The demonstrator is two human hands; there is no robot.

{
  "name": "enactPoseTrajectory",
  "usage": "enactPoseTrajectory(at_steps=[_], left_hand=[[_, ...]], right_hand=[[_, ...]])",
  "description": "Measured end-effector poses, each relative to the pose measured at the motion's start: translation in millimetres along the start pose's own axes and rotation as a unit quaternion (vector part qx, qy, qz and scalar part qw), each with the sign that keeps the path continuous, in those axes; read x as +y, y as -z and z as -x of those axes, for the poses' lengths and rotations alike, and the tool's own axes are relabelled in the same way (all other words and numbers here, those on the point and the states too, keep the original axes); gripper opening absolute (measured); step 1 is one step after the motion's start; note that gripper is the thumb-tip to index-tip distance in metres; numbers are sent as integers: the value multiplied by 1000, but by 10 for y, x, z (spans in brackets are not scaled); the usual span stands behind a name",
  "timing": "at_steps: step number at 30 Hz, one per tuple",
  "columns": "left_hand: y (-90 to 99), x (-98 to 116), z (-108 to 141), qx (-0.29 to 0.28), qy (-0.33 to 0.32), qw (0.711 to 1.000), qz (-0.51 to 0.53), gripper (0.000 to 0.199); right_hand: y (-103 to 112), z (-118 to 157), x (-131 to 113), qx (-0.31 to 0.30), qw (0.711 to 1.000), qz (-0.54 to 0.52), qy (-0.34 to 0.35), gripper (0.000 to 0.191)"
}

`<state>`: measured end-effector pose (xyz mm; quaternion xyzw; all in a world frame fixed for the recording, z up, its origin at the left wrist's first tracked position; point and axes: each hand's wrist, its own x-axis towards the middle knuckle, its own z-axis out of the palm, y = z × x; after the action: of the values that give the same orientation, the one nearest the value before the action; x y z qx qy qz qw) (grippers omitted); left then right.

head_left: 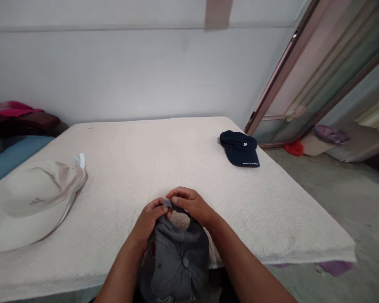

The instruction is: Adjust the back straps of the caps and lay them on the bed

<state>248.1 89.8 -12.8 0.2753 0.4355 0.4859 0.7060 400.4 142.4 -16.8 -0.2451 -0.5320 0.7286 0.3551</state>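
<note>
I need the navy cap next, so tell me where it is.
Head view: the navy cap lies on the right side of the white tablecloth, near its edge.

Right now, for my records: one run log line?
left hand: fingers on strap of grey cloth cap | right hand: same strap | beige brimmed cap: left on white-covered table | navy cloth cap: right

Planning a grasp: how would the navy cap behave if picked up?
The navy cap likely has a floppy crown, since its fabric looks slumped. The smooth, shaped brim is probably stiffer. Resting low, it seems unlikely to roll.
</note>
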Motion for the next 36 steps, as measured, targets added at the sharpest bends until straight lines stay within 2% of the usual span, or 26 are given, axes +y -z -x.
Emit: enactPoseTrajectory(at_steps=[2, 5, 14, 23, 36], left_hand=[[-3, -10, -12, 11, -2, 1000, -6, 10], [-4, -20, -24, 21, 1, 1000, -15, 11], [-41, -41, -25, 25, -2, 999, -22, 14], [-21, -32, -19, 22, -2, 1000, -6, 11], [-56, -8, -2, 68, 9, 998, -13, 15]], right_hand=[[-9, 13, -10, -49, 998, -26, 13, 21], [-3, 27, -9, -70, 996, -42, 19, 19], [26, 32, 14, -71, 994, -75, 21, 12], [19, 37, 18, -28, 986, -164, -4, 5], [-11, 37, 28, -29, 992, -117, -22, 15]])
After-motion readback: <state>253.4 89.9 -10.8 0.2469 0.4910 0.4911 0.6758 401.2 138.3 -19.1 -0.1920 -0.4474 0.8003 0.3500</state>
